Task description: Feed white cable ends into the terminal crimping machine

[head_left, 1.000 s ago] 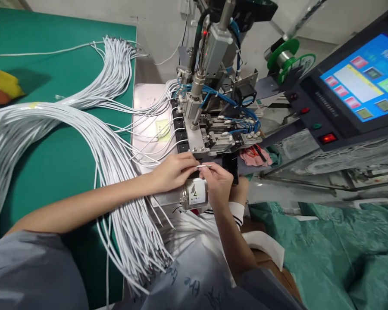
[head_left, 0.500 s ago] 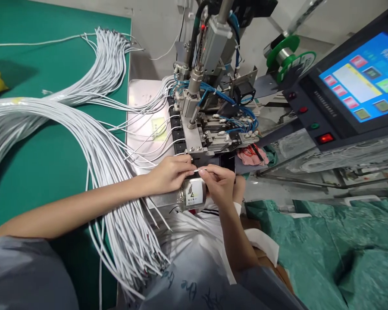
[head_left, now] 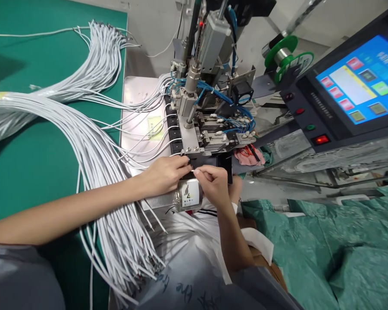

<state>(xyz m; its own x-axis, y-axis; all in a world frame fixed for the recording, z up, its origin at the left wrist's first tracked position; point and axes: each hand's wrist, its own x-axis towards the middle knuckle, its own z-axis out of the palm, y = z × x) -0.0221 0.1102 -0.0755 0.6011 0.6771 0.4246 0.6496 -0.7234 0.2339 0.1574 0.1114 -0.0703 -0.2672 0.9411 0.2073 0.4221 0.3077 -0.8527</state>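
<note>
My left hand (head_left: 168,173) is closed in a pinch on a thin white cable, just in front of the machine (head_left: 190,129). Against it, my right hand (head_left: 213,183) pinches the cable's short white end. Right below my fingers is a clear jar (head_left: 190,193) with a white label. Several white cables run into the black slots along the machine's left side. A thick bundle of white cables (head_left: 97,172) passes under my left forearm, its ends hanging near my lap.
A green mat (head_left: 48,159) covers the table at left, with a second cable bundle (head_left: 106,51). On the right are a lit screen (head_left: 362,82), a green wire spool (head_left: 281,56), a pink cloth (head_left: 248,156) and green sheeting (head_left: 310,241).
The view has shifted slightly, so most things sit a little further left. Both hands remain pinched together, and less of the white cable end shows between them.
</note>
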